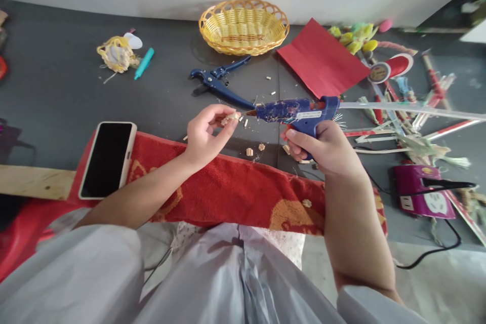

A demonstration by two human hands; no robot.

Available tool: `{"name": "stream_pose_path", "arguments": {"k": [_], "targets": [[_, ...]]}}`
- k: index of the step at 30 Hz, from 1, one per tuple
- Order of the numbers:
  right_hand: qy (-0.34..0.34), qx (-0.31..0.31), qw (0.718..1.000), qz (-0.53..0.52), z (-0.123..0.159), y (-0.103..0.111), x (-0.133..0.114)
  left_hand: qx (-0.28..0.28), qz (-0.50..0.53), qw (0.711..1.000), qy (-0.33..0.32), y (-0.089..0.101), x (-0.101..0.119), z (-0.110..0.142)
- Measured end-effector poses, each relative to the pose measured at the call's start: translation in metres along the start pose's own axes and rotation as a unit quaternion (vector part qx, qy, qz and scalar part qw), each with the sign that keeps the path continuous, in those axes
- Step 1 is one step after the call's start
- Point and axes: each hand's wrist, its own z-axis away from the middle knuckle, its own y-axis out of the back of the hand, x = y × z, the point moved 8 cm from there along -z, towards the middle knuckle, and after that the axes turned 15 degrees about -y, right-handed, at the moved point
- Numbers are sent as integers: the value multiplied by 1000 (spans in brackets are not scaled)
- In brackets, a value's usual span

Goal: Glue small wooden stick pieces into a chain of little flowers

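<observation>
Between thumb and fingers, my left hand pinches a small pale beige piece, seemingly made of short stick bits. My right hand is wrapped round the handle of a blue hot glue gun, with fingers at its orange trigger. The gun's nozzle points left, close by the held piece; I cannot tell whether they touch. A long clear glue stick runs out of the gun's back. Below the gun lie small beige clusters and loose short bits. Another cluster rests on the red towel.
Behind my hands are blue cutters, a yellow wicker basket and red paper. A phone lies left, a teal glue-like tube farther back. At right are a ribbon spool, scattered craft sticks and a purple power socket with cables.
</observation>
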Motion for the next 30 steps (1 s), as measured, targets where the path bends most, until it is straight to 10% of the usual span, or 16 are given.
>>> {"name": "stream_pose_path", "arguments": {"k": [30], "targets": [[2, 34, 996, 82, 0, -2, 0, -25, -25, 999, -7, -1, 1, 2]]}}
